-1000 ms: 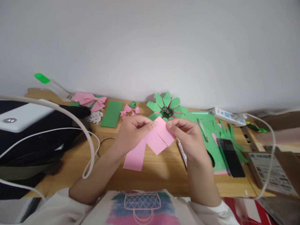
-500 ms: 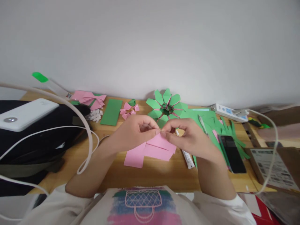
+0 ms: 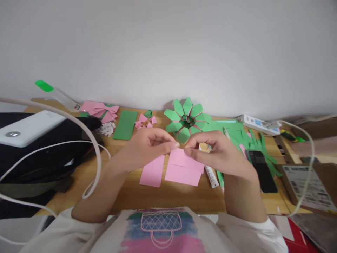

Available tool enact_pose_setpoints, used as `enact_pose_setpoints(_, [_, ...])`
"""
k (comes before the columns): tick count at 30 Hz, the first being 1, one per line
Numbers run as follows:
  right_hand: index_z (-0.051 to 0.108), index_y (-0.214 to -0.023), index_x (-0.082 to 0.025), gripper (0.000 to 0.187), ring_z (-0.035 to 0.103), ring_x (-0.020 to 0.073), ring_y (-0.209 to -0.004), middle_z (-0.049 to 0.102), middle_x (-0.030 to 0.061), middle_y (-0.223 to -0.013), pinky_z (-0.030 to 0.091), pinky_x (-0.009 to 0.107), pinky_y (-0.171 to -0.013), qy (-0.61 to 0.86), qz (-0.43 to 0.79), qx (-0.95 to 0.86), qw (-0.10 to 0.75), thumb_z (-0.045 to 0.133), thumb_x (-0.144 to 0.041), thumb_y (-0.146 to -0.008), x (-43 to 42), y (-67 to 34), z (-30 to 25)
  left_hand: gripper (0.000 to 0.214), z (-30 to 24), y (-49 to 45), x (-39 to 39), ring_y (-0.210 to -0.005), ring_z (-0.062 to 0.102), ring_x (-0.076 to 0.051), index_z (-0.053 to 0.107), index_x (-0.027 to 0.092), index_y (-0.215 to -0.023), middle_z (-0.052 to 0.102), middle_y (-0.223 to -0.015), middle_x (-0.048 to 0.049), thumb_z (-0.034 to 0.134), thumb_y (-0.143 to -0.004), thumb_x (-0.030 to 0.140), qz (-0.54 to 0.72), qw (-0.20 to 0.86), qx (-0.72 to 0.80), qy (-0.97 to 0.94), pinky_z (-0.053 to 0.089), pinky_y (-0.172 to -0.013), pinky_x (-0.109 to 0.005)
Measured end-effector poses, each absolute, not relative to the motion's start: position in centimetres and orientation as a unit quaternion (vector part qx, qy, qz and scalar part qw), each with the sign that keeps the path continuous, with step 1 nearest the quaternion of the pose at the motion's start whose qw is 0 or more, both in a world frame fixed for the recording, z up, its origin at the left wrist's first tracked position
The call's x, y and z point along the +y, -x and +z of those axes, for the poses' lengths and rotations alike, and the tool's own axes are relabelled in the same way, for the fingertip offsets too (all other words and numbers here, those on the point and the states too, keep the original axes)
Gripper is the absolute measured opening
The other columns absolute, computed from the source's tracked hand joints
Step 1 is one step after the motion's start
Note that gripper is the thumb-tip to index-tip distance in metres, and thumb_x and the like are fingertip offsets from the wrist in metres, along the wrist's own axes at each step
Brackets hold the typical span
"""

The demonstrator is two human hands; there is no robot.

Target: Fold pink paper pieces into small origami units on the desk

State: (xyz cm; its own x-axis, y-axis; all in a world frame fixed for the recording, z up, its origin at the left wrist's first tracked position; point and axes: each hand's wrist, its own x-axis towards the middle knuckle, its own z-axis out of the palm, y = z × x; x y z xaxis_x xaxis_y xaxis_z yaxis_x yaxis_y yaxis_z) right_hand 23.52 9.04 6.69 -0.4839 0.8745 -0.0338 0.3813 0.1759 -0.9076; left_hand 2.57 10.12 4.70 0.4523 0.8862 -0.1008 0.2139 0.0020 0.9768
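Observation:
Both my hands are over the middle of the table, fingertips pinched close together. A small piece of pink paper [image 3: 178,157] hangs from them, its upper edge between thumb and fingers. My left hand [image 3: 151,147] is closed at the paper's top left corner. On the top right, my right hand [image 3: 214,151] is closed with its thumb pressed on the paper. Below lie more pink paper pieces [image 3: 181,176], and a separate pink rectangle [image 3: 152,172] sits to the left. Just beyond my fingers stands a folded green paper flower [image 3: 173,115] with pink inner edges.
A white tube [image 3: 211,176] lies by my right wrist. Green paper strips [image 3: 238,131], a phone [image 3: 260,172] and a power strip [image 3: 259,124] are at right. Leftward are a green rectangle [image 3: 125,124], a small pink ring [image 3: 144,121], white scraps [image 3: 107,129] and a looping cable [image 3: 96,140].
My fingertips, touching before, have moved slightly apart. The small pink paper between them now shows its face, and the pink pieces below are more visible.

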Motion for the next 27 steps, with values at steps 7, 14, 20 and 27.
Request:
enact_pose_setpoints(7, [0.066, -0.066, -0.018, 0.015, 0.052, 0.0091, -0.056, 0.062, -0.0015, -0.060, 0.042, 0.022, -0.053, 0.441, 0.453, -0.729, 0.260, 0.061, -0.020, -0.080, 9.2, -23.5, 6.3, 0.036, 4.5, -4.0, 9.5, -0.048, 0.029, -0.007, 0.041, 0.017, -0.048, 0.033, -0.049, 0.0056, 0.056, -0.080, 0.024, 0.309, 0.503, 0.413, -0.694, 0.022, -0.044, -0.022])
enact_pose_setpoints(14, [0.069, -0.065, -0.019, 0.014, 0.058, 0.0131, -0.058, 0.068, 0.0007, -0.062, 0.046, 0.024, -0.055, 0.513, 0.429, -0.692, 0.272, 0.068, -0.028, -0.076, 8.4, -27.4, 5.5, 0.028, 3.0, -2.1, 9.8, -0.053, 0.045, -0.010, 0.059, 0.016, -0.056, 0.054, -0.055, 0.0020, 0.057, -0.081, 0.028, 0.329, 0.464, 0.458, -0.684, 0.032, -0.049, -0.022])
enact_pose_setpoints(20, [0.071, -0.076, -0.019, 0.020, 0.059, 0.0123, -0.062, 0.070, 0.0021, -0.071, 0.046, 0.025, -0.059, 0.499, 0.529, -0.592, 0.348, 0.068, -0.038, -0.080, 7.0, -25.7, 3.4, 0.024, 2.6, -2.8, 9.6, -0.054, 0.051, -0.011, 0.063, 0.016, -0.058, 0.060, -0.058, 0.0006, 0.060, -0.079, 0.028, 0.314, 0.499, 0.452, -0.670, 0.035, -0.048, -0.021])
enact_pose_setpoints(27, [0.064, -0.056, -0.018, 0.032, 0.051, 0.0109, -0.052, 0.058, -0.0009, -0.052, 0.040, 0.025, -0.052, 0.535, 0.524, -0.494, 0.441, 0.070, -0.040, -0.078, 4.5, -23.1, 0.6, 0.021, 1.5, -3.9, 8.8, -0.061, 0.058, -0.012, 0.067, 0.015, -0.076, 0.067, -0.069, -0.0011, 0.064, -0.079, 0.035, 0.359, 0.589, 0.432, -0.582, 0.044, -0.054, -0.021])
